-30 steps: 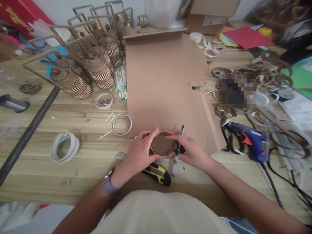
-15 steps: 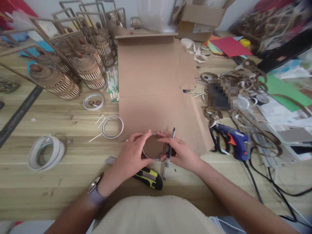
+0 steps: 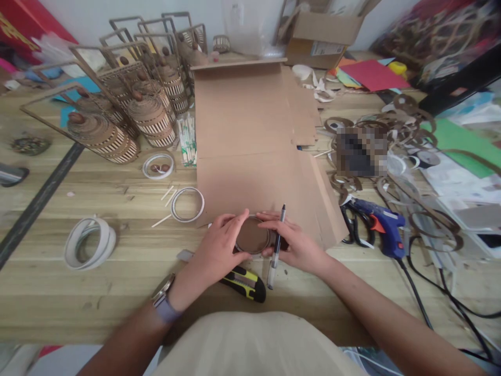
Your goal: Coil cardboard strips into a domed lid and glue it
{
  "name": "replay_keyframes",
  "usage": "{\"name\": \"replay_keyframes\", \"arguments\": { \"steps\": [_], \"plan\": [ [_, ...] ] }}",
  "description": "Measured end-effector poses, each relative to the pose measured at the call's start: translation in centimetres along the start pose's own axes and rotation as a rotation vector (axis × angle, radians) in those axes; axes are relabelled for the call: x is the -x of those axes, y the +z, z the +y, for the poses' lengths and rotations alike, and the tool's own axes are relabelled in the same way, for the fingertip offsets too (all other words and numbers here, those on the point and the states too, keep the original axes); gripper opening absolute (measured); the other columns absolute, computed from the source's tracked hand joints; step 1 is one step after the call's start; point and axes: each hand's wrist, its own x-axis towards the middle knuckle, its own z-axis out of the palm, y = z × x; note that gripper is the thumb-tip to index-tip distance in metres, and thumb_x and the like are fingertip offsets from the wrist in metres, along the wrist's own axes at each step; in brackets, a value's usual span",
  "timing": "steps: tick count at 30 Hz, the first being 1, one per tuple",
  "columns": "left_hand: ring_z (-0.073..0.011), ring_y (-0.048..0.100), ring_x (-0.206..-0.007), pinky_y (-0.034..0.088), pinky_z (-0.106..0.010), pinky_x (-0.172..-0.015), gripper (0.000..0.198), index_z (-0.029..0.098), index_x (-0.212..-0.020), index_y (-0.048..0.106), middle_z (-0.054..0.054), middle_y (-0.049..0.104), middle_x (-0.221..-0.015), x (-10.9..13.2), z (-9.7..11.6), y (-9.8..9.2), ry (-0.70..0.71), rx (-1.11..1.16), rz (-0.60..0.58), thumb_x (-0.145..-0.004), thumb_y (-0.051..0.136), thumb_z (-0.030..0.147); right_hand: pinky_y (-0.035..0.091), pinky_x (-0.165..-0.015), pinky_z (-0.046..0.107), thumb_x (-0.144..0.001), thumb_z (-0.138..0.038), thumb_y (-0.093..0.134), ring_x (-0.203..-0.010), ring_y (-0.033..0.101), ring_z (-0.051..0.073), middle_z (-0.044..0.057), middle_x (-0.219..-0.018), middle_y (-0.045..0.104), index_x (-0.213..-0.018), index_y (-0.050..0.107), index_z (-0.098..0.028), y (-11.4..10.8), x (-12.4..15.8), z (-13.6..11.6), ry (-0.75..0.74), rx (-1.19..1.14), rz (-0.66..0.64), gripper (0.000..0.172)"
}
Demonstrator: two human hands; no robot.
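Note:
A thin round ring (image 3: 253,253) lies at the near edge of the brown cardboard sheet (image 3: 242,125), with brown showing inside it. My left hand (image 3: 221,243) is curled round its left side, thumb at the near rim and fingers at the far rim. On the opposite side, my right hand (image 3: 295,240) steadies the ring with its fingertips. It also keeps a black-and-clear pen (image 3: 276,248) between its fingers, tip pointing away from me. Below my left hand lies a yellow-and-black utility knife (image 3: 246,283), partly hidden by that hand.
Several cage-like lanterns (image 3: 152,117) stand at the back left. Tape rolls (image 3: 88,243) and a white ring (image 3: 188,204) lie on the left. To the right are a blue glue gun (image 3: 385,224) with its cord, scissors (image 3: 357,227) and curled brown strips (image 3: 407,112).
The whole view has shifted slightly, so things appear a little farther right. Both hands stay on the ring, and the pen remains in my right hand.

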Motion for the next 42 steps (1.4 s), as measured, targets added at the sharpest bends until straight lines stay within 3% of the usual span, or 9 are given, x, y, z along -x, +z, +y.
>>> {"name": "replay_keyframes", "arguments": {
  "steps": [8, 14, 24, 38, 42],
  "plan": [
    [-0.0302, 0.045, -0.130, 0.043, -0.049, -0.107, 0.095, 0.024, -0.147, 0.031, -0.010, 0.055, -0.142, 0.0, 0.2, -0.5, -0.045, 0.091, -0.012, -0.069, 0.084, 0.016, 0.048, -0.104, 0.051, -0.086, -0.034, 0.070, -0.132, 0.052, 0.029, 0.015, -0.138, 0.058, -0.122, 0.053, -0.026, -0.1, -0.1, -0.2, -0.002, 0.023, -0.021, 0.041],
    [-0.0266, 0.046, -0.133, 0.038, -0.049, -0.112, 0.089, 0.026, -0.146, 0.034, -0.009, 0.056, -0.141, 0.3, 0.3, -1.4, -0.077, 0.144, 0.082, -0.072, 0.082, 0.015, 0.048, -0.103, 0.050, -0.086, -0.032, 0.070, -0.132, 0.052, 0.028, 0.016, -0.138, 0.058, -0.122, 0.053, -0.025, -0.1, 0.0, -0.2, -0.003, 0.021, -0.026, 0.041],
    [-0.0282, 0.046, -0.127, 0.047, -0.047, -0.102, 0.092, 0.029, -0.149, 0.026, -0.008, 0.054, -0.140, 0.0, 0.4, -0.1, -0.032, 0.103, -0.017, -0.075, 0.077, 0.013, 0.048, -0.103, 0.051, -0.083, -0.033, 0.072, -0.131, 0.052, 0.029, 0.016, -0.137, 0.058, -0.121, 0.054, -0.025, 0.0, -0.1, 0.1, 0.002, 0.008, -0.026, 0.043],
    [-0.0301, 0.043, -0.123, 0.043, -0.047, -0.103, 0.102, 0.025, -0.154, 0.015, -0.009, 0.053, -0.145, -0.6, 0.8, -0.3, -0.051, 0.095, -0.083, -0.074, 0.078, 0.015, 0.045, -0.106, 0.051, -0.084, -0.036, 0.072, -0.134, 0.050, 0.030, 0.016, -0.140, 0.057, -0.122, 0.055, -0.024, -0.1, -0.1, 0.0, 0.025, -0.010, -0.026, 0.044],
    [-0.0330, 0.044, -0.118, 0.038, -0.051, -0.102, 0.106, 0.024, -0.154, 0.014, -0.008, 0.058, -0.140, -0.8, 0.5, -0.4, -0.046, 0.049, -0.078, -0.071, 0.080, 0.017, 0.047, -0.103, 0.049, -0.086, -0.046, 0.067, -0.132, 0.052, 0.030, 0.015, -0.141, 0.057, -0.121, 0.056, -0.025, -0.5, 0.2, -0.1, 0.108, -0.129, 0.055, 0.042]
  ]
}}
